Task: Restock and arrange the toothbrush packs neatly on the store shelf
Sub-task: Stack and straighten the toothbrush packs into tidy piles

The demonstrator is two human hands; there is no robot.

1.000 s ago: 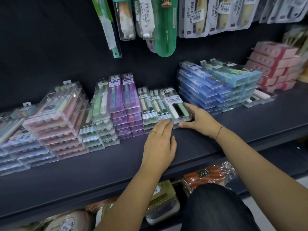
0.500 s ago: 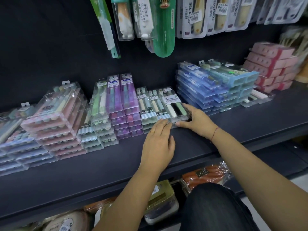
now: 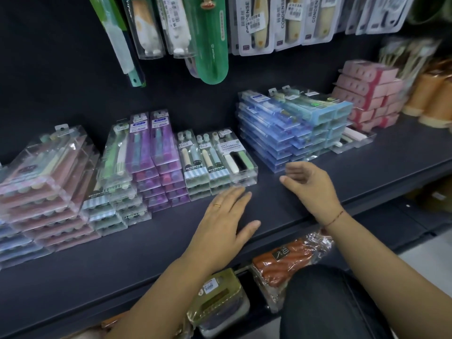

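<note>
Packs [image 3: 234, 157] are laid flat in piles on the shelf [image 3: 171, 245], so that they look tidy and the fronts can be read. Three short piles [image 3: 195, 165] are set side by side in the middle, with two purple piles [image 3: 156, 152] just left of them. The left hand [image 3: 225, 216] is held flat, fingers straight, by the front of the short piles, likely to square them. The right hand [image 3: 310, 189] is loosely curled, nothing held, apart from the packs.
</note>
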